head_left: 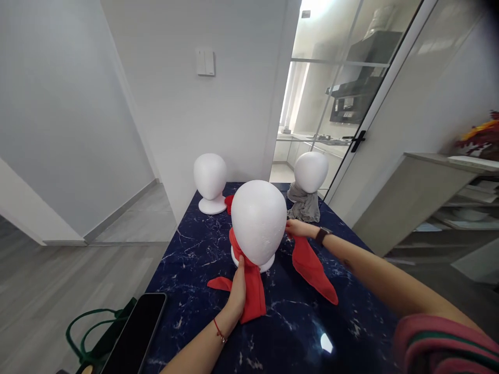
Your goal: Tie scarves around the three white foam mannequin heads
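A white foam mannequin head [259, 221] stands at the middle of the dark blue marbled table [187, 259]. A red scarf [312, 267] passes around its neck, one end hanging down the front and another trailing to the right. At the front of the neck, my left hand [237, 293] is closed on the scarf, thumb upward, its other fingers mostly hidden. My right hand [299, 228] pinches the scarf beside the head's right side, and the long tail droops below it onto the table. Behind the head, part of the scarf is out of sight.
At the back left stands a bare foam head [210, 179], with red cloth [228, 202] beside it. A third head [311, 171] wears a grey scarf [304, 203] at the back right. A phone [136, 330] lies at the left edge near a green-handled bag [83, 332].
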`<state>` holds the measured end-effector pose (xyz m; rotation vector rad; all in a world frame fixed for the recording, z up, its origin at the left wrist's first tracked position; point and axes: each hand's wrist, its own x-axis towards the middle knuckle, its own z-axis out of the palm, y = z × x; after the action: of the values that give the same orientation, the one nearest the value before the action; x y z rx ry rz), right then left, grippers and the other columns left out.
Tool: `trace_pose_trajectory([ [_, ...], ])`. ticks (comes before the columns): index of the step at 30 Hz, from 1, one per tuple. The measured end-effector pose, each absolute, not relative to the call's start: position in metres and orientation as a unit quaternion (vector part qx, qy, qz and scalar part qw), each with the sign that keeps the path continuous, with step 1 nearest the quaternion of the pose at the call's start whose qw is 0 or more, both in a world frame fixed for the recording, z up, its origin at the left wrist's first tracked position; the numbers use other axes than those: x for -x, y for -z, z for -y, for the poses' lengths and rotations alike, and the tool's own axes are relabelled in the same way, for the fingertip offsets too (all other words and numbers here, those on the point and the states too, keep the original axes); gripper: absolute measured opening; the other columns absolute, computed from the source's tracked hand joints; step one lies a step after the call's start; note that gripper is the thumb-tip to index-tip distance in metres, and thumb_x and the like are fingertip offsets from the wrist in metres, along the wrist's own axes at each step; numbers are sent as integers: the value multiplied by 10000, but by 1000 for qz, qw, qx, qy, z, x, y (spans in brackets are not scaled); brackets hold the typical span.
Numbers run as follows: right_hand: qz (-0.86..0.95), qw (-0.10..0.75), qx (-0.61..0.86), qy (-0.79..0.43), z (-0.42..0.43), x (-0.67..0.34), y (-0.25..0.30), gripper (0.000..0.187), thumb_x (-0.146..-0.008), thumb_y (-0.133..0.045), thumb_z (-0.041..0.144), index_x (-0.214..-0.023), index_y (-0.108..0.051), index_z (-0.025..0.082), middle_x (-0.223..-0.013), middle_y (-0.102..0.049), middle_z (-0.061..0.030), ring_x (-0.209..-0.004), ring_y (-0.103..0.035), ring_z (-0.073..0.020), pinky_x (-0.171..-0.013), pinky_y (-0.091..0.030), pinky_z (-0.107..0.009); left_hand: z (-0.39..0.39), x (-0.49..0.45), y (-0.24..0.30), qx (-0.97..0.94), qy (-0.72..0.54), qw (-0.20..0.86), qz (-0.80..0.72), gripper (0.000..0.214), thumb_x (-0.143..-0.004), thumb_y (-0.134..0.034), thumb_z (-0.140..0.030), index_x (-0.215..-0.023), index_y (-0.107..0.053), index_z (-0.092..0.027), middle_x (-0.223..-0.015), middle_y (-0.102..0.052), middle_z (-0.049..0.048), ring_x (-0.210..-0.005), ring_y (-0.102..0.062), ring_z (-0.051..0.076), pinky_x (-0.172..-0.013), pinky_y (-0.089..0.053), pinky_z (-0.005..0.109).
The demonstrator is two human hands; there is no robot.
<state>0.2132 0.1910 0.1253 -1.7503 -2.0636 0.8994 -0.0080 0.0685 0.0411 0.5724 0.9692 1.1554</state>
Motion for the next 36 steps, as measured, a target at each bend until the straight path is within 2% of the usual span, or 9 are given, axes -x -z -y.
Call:
trace_pose_trajectory([
  [2, 716, 115, 598, -342, -167, -219, -105, 283, -883, -485, 297, -701, -605, 116, -486, -552, -11, -461, -501, -100, -503, -393, -223, -68, 6, -45, -246, -515, 698, -432, 622, -815, -437, -635, -1153, -634, -152, -1133, -669, 96, -1087, -594, 261, -1005, -414, 370],
  [4, 714, 116, 586, -364, -143, -215, -90, 298, -905, -410, 314, -729, -579, 142, -493, -545, -2, -461, -492, -96, -502, -379, -217, -68, 5, -47, -235, -519, 697, -435, 627, -815, -435, -635, -1168, -622, -151, -1110, -679, 95, -1058, -610, 256, -986, -432, 365],
  [11, 640, 231, 535, -500, -72, -159, -62, 254, -894, -399, 325, -720, -471, 154, -563, -515, 14, -456, -448, -74, -466, -364, -192, -68, 6, -42, -231, -500, 714, -432, 594, -842, -423, -603, -1151, -618, -134, -1072, -692, 98, -1025, -624, 243, -988, -430, 369],
  [15, 695, 243, 565, -372, -36, -119, -52, 292, -947, -303, 317, -854, -518, 144, -673, -618, -53, -567, -579, -128, -561, -436, -222, -66, 5, -39, -236, -492, 721, -428, 617, -814, -440, -633, -1109, -635, -127, -1069, -689, 123, -1029, -624, 266, -967, -449, 393],
  [18, 734, 157, 630, -201, -16, -94, -47, 281, -950, -284, 224, -1004, -540, 121, -854, -671, -151, -735, -664, -212, -652, -476, -281, -66, 3, -39, -241, -526, 708, -404, 588, -816, -459, -615, -1119, -632, -142, -1161, -652, 112, -1131, -570, 239, -1022, -404, 335],
  [20, 733, 95, 660, -136, -9, -83, -43, 290, -926, -280, 129, -1061, -535, 103, -891, -673, -185, -773, -677, -248, -660, -488, -308, -65, 3, -40, -237, -531, 714, -389, 586, -825, -454, -604, -1125, -630, -133, -1200, -631, 110, -1161, -549, 230, -1044, -378, 311],
  [23, 715, 84, 683, -121, -4, -75, -38, 310, -920, -268, 91, -1087, -529, 116, -870, -684, -157, -764, -684, -245, -637, -494, -299, -64, 4, -42, -215, -516, 741, -373, 540, -832, -484, -561, -1121, -630, -128, -1199, -632, 106, -1152, -557, 230, -1046, -381, 303],
  [30, 690, 171, 694, -116, 0, -82, -35, 307, -975, -260, 219, -987, -562, 166, -879, -685, -86, -768, -678, -198, -619, -450, -243, -68, 8, -40, -140, -508, 741, -415, 321, -867, -504, -369, -979, -651, -106, -1050, -694, 133, -1028, -632, 238, -952, -477, 347],
  [36, 693, 205, 683, -104, -1, -91, -31, 291, -970, -280, 218, -937, -565, 170, -826, -670, -72, -738, -669, -203, -595, -427, -254, -69, 9, -48, -187, -553, 734, -348, 375, -830, -564, -412, -1109, -617, -167, -1179, -646, 71, -1083, -600, 217, -985, -449, 330],
])
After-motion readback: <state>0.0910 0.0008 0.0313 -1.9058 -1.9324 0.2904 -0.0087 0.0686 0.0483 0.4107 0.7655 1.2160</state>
